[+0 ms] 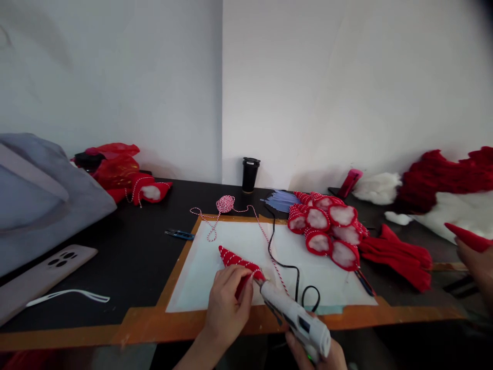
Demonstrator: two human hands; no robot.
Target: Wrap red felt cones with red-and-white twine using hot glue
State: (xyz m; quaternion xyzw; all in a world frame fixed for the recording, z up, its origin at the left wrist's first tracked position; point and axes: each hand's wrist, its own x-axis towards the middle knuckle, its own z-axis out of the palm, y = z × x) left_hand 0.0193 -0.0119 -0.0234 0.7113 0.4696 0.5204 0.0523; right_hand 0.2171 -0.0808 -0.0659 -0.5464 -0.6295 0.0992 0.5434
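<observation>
My left hand (230,295) pinches a red felt cone (235,260) wound with red-and-white twisted cord (262,228). The cone lies over the white sheet (208,234), its tip pointing up and left. In my right hand (327,354) is a white glue gun (295,316), its nozzle close to the cone's wide end beside my left fingertips. Whether the nozzle touches the felt, I cannot tell. From the cone the cord trails back across the sheet to a small ball of cord (225,204). A black cable (283,265) loops over the sheet.
Stuffed red cones (318,218) are heaped at the right, beside flat red felt pieces (400,257). Blue snips (179,235) lie left of the sheet. A black cup (250,174) stands by the wall; a phone (57,267) lies left. Another person's hand (475,262) holds red felt.
</observation>
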